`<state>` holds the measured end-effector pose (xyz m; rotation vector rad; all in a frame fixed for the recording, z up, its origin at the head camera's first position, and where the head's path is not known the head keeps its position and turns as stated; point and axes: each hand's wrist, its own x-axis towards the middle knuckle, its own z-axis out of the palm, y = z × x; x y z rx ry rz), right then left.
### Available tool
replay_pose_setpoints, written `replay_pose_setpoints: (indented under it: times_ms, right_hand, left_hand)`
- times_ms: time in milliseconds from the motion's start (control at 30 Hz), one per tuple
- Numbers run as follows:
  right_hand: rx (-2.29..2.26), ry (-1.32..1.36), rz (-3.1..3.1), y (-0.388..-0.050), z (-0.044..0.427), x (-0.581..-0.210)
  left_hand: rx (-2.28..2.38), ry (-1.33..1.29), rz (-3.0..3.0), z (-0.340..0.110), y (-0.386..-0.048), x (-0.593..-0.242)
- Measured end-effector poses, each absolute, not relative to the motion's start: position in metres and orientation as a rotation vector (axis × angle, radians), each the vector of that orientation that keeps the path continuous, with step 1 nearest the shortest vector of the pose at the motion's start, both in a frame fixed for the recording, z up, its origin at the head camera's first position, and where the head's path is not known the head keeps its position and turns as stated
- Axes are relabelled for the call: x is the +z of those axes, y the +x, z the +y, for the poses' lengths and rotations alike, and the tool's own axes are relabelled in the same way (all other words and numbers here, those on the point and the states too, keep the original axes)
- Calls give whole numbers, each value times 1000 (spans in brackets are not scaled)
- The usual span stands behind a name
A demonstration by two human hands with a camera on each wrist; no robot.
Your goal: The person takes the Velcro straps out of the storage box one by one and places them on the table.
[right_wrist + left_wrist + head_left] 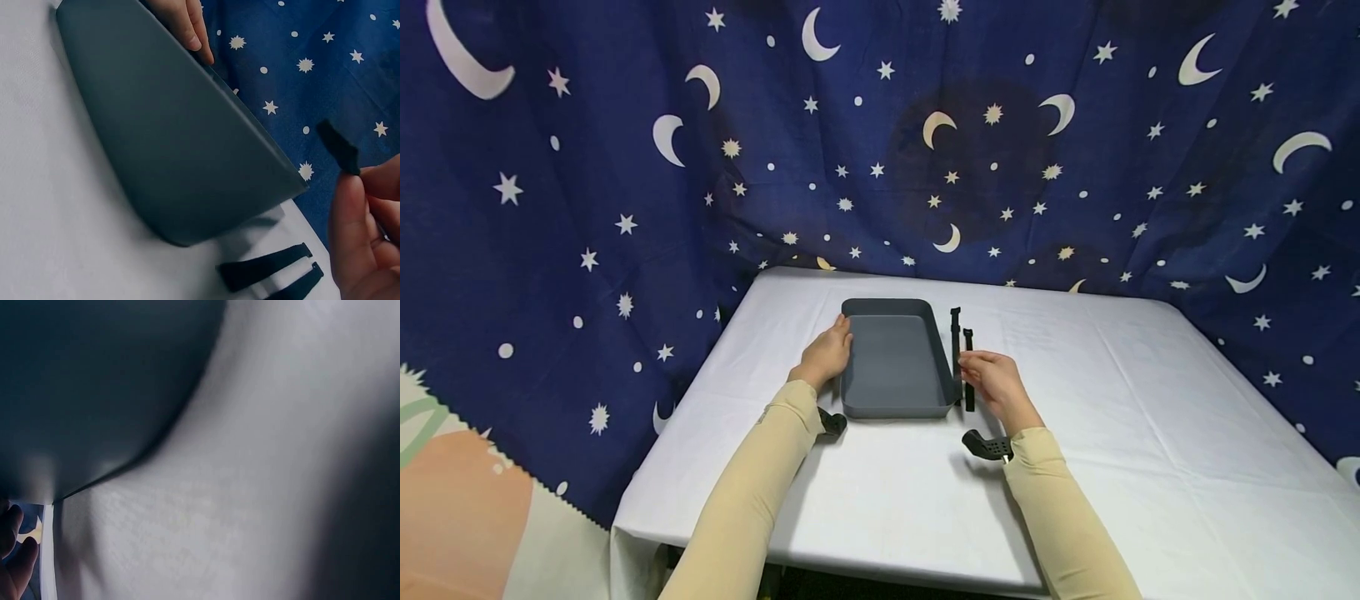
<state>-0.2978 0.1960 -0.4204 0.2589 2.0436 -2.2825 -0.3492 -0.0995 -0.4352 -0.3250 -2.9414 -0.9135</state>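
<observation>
A dark grey rectangular tray point(895, 367) lies on the white table, its inside bare. At its left wall my left hand point(827, 354) holds the rim; fingertips point(195, 42) show beyond the tray's upper edge in the right wrist view. Off the tray's right side, my right hand point(995, 379) pinches a small black strip point(339, 149) between thumb and finger. Whether that strip is longer is hidden. Beside the tray, two narrow black straps point(956, 329) lie lengthwise, close to the right hand. In the left wrist view the tray point(94, 381) fills the upper left.
White cloth covers the table point(1150, 433). Behind and to the left hangs a dark blue curtain point(865, 125) with moons and stars. Each wrist wears a black band device, such as the right wrist's one point(987, 446).
</observation>
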Motion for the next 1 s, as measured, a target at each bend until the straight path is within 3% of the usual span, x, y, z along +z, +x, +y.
replay_pose_setpoints:
  times_ms: [1000]
  right_hand:
    - [-2297,312,2061,-293,220,-426]
  left_hand:
    - [-899,-336,-2932,-100,-351,-436]
